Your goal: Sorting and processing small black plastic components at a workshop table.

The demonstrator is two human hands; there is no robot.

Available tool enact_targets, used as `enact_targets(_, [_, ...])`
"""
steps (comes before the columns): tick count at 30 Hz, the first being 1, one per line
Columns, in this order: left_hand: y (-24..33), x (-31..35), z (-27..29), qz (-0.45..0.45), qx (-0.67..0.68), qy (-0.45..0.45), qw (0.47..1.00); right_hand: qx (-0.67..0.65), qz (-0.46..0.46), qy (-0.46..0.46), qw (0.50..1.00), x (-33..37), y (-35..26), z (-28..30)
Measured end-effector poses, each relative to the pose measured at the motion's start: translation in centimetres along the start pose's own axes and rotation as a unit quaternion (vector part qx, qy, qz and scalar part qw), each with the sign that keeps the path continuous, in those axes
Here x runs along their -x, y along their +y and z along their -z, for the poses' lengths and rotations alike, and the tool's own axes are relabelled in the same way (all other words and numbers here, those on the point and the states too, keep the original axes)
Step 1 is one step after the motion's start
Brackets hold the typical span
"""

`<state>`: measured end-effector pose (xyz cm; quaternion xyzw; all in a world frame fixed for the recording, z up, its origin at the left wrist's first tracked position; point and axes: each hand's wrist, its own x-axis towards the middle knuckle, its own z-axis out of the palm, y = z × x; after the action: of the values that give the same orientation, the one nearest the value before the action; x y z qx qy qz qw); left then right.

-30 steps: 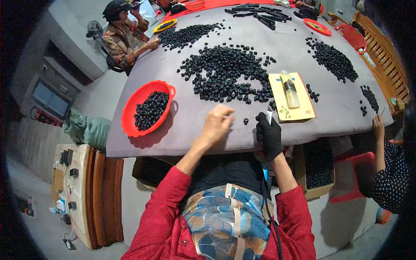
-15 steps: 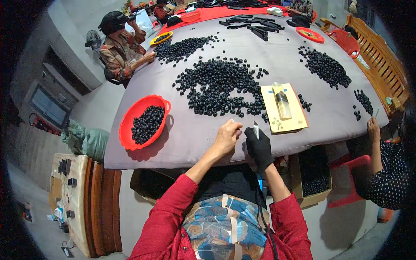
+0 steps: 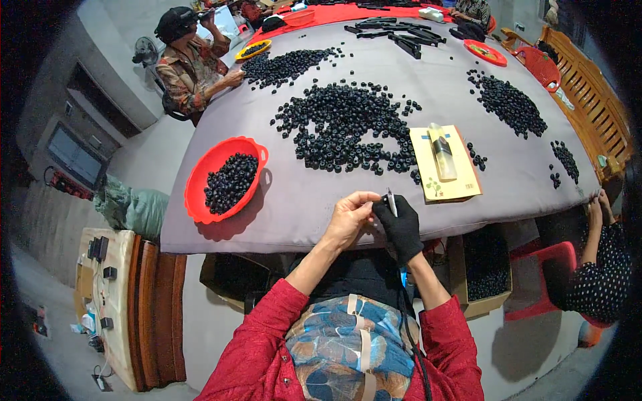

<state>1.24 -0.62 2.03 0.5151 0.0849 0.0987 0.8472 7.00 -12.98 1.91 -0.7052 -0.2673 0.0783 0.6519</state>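
My bare left hand is at the table's near edge, thumb and fingers pinched together. Whatever is between its fingertips is too small to make out. Close against it, my right hand in a black glove is closed around a small knife, its pale, narrow end pointing up. Beyond both hands spreads a large pile of small black bead-like pieces. To the left stands a red scalloped bowl partly filled with the same pieces. A yellow booklet lies right of the pile, with a clear tube-like package on it.
Other black piles lie on the grey-covered table. A person sits at the far left; another in a dotted sleeve is at the right. Beside my right forearm, a cardboard box of black pieces stands below the table edge.
My left fingertips have come up against my gloved right hand; earlier there was a gap. The view has shifted slightly. At the right, the other person's hand has lowered to the table edge.
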Motion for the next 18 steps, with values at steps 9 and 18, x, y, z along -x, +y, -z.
enact_targets(9, [-0.2,0.5,0.6,0.018,0.03,0.042,0.999,-0.015,-0.027,-0.033,0.999,0.5,-1.3,-0.1])
enact_targets(18, [0.0,1.3,1.3,0.028,0.054,-0.006,0.998,0.032,0.009,-0.009,0.999,0.8,-0.7,-0.5])
